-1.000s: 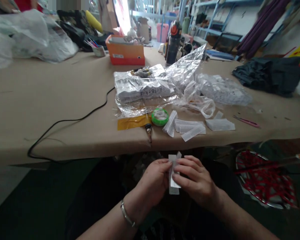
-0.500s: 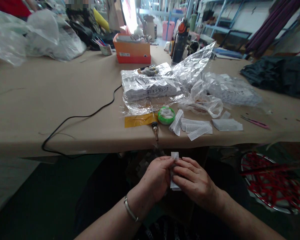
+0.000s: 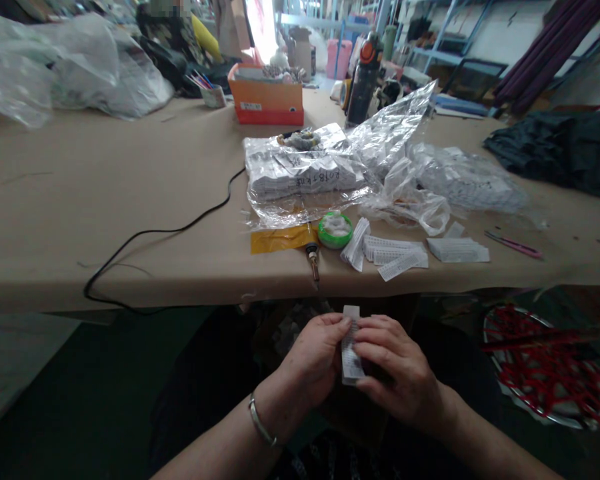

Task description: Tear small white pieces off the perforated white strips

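Over my lap, below the table edge, my left hand [image 3: 317, 357] grips a narrow stack of white printed labels [image 3: 351, 347], its thumb on the top face. My right hand [image 3: 397, 363] holds the right side of the same stack, fingertips along its edge and thumb near the bottom end. On the table above lie more printed labels [image 3: 396, 252] in loose fanned piles. Beside them are a green round tub [image 3: 335, 231] with white fluffy filling and a soldering iron [image 3: 313, 257], its metal tip pointing toward me over the table edge.
Yellow-brown tape [image 3: 280, 240] lies under the iron, whose black cord [image 3: 180, 231] loops left. Pink-handled tweezers [image 3: 515, 245] rest at right. Plastic-wrapped label bundles [image 3: 305, 173], an orange box [image 3: 267, 100] and a dark bottle [image 3: 363, 83] stand behind. A basket with red strips [image 3: 540, 367] is at lower right.
My right hand's fingers have drawn back to the right and its thumb has lowered, showing more of the labels' top face. My left hand stays nearly in place.
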`<state>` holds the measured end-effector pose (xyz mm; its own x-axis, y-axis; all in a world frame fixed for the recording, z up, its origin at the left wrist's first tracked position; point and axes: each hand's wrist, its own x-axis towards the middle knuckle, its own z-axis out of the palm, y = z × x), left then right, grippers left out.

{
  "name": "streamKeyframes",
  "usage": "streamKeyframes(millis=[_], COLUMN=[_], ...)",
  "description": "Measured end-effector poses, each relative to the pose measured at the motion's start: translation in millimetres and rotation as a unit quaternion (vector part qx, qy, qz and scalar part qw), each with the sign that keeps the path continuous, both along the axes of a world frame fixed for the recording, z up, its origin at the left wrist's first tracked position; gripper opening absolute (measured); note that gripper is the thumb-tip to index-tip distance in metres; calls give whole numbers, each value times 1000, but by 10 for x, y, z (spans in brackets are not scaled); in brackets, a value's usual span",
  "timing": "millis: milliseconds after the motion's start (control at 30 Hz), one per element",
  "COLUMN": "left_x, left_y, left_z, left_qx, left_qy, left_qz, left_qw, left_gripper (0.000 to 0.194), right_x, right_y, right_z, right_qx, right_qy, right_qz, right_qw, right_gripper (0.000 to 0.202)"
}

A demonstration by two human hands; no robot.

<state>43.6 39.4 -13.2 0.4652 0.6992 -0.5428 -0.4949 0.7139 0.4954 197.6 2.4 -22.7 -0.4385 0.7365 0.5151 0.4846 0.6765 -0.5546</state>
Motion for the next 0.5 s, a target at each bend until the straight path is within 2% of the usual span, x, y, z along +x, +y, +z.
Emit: streamKeyframes(millis=[67,100,167,233,300,367,433,500], left_x=[-9,-11,-10,-6,-7,-14,-21,-28], left_y=[-8,-15,-36,-61,-80,-91,-96,-99], left_z=[54,80,118,131,122,102,81,65], left_qx=[-1,-1,4,11,12,12,18,26], left_qy=[7,10,20,35,44,46,44,42], left_qz=[-33,-53,-83,-90,-85,-80,-80,-81], left_qw=[999,999,996,995,995,996,996,995], left_gripper=[11,12,14,15,17,18,18,19], right_x=[44,60,71,51,10,-33,-65,-85], right_y=[54,93,180,252,290,296,289,284], right_z=[9,8,-7,-34,-64,-88,-102,-103], right_qx=[-98,-166,-310,-420,-471,-488,-490,-491], right_qy=[103,151,228,288,348,393,400,380], right_qz=[-66,-92,-102,-66,-36,-21,-29,-49], right_qw=[988,970,917,858,810,779,774,782], right_gripper=[16,16,19,23,27,34,34,29])
